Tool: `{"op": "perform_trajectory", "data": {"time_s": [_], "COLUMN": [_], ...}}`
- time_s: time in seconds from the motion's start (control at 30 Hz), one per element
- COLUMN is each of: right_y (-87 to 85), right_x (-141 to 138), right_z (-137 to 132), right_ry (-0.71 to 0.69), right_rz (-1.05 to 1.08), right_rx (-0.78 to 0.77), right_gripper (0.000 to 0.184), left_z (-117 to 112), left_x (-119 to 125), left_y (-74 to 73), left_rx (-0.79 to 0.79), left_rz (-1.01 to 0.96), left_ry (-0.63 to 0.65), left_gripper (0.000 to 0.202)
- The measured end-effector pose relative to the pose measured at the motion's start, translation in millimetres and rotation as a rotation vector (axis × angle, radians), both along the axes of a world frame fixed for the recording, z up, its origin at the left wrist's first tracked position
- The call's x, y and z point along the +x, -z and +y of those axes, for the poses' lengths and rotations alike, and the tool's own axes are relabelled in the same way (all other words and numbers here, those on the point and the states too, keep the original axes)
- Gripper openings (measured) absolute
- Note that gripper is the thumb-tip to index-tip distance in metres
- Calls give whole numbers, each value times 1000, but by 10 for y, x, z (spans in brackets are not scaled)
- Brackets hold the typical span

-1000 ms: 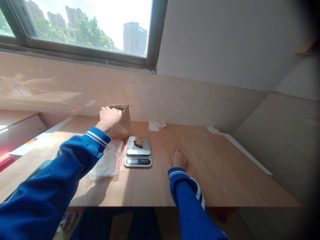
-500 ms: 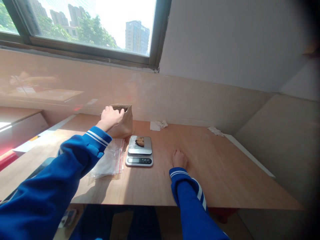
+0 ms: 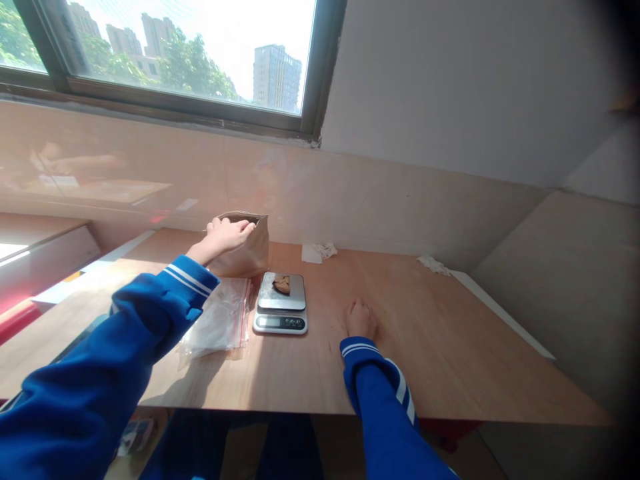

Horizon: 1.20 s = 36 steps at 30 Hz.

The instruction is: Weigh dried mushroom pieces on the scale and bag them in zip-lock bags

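My left hand (image 3: 226,239) is at the mouth of a brown paper bag (image 3: 253,250), which stands upright by the wall. Its fingers bend over the near rim and seem to grip it; the fingertips are hidden. On the table my right hand (image 3: 361,320) rests with its fingers curled in, and nothing shows in it. Between the hands sits a kitchen scale (image 3: 281,303) with a silver plate. A small brown piece with a dark edge (image 3: 281,285) lies on that plate, its kind unclear. Clear zip bags (image 3: 217,320) with red seals lie left of the scale.
A crumpled white tissue (image 3: 320,252) lies at the back of the wooden table (image 3: 440,360), with another white scrap (image 3: 433,265) farther right. The tiled wall (image 3: 380,193) and a window (image 3: 200,60) bound the back. Something red (image 3: 20,320) stands past the left edge.
My left thumb has stretched a little farther right across the bag's mouth, and the wrist is slightly lower. My right hand, the scale and the brown piece stay where they were.
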State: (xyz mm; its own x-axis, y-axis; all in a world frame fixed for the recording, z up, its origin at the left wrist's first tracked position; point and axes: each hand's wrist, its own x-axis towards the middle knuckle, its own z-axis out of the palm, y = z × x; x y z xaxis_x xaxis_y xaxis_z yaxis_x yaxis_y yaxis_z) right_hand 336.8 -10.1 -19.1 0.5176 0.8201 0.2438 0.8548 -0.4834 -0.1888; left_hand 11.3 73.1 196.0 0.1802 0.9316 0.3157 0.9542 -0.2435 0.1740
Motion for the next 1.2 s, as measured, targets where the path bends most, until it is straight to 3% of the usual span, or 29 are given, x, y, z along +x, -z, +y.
{"op": "perform_trajectory", "data": {"time_s": [0.07,0.13,0.27,0.37,0.47,0.53,0.67,0.8,0.97,1.2], "right_y": [6,10,17,20,21,25,39,48,46,31], "right_x": [4,6,4,0,0,5,19,23,20,18], "right_z": [2,3,6,4,0,0,17,35,41,29], "right_ry": [-3,-4,7,11,9,6,5,15,18,20], "right_rz": [-4,-6,3,10,7,7,15,19,19,22], "right_rx": [6,12,18,24,29,30,19,9,1,-8], "right_gripper": [33,32,31,32,34,34,32,32,33,35], "left_z": [-40,-57,-53,-123,-277,-382,-482,-434,-337,-281], "left_x": [31,40,19,49,147,221,297,302,351,382], "left_y": [-8,7,87,146,233,344,685,1011,1218,1301], "left_rx": [-5,88,388,500,365,186,-89,-207,-120,45], "left_rz": [-23,-69,-172,-189,-71,24,26,-24,31,68], "left_ry": [-69,-34,164,393,650,733,725,710,625,565], "left_gripper": [48,42,34,35,39,41,43,42,29,29]}}
